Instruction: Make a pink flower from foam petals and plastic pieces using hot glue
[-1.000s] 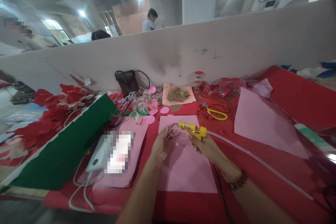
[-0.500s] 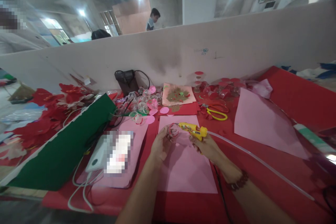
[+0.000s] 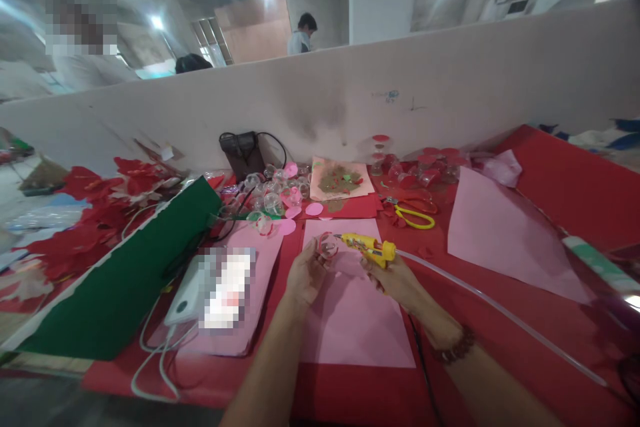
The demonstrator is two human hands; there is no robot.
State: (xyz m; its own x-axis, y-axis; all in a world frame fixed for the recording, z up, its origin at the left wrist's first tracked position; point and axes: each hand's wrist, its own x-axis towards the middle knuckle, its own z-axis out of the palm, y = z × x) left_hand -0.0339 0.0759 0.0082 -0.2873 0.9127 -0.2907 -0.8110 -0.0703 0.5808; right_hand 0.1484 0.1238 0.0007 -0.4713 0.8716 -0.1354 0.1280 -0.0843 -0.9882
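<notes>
Between the fingers of my left hand (image 3: pixel 306 272) is a small clear plastic cup (image 3: pixel 328 247) with red around its rim. My right hand (image 3: pixel 390 277) grips a yellow hot glue gun (image 3: pixel 367 248), its nozzle pointing left at the cup's rim; whether the tip touches cannot be made out. A long clear glue stick (image 3: pixel 500 307) sticks out of the gun's back and runs down to the right. Beneath both hands lies a pink sheet (image 3: pixel 357 340) on the red-covered table (image 3: pixel 320 390).
Clear cups (image 3: pixel 273 203) and pink discs are heaped behind my left hand. A glue-stained sheet (image 3: pixel 343 180), yellow-handled scissors (image 3: pixel 417 217) and red-topped cups (image 3: pixel 435 163) stand at the back. To the left are a white power bank (image 3: pixel 187 293), a green board (image 3: pixel 125 280) and red flowers (image 3: pixel 90 227).
The cup has turned slightly in my left hand and shifted a little left, with the glue gun staying near its rim. Behind the partition, a person at left has moved right.
</notes>
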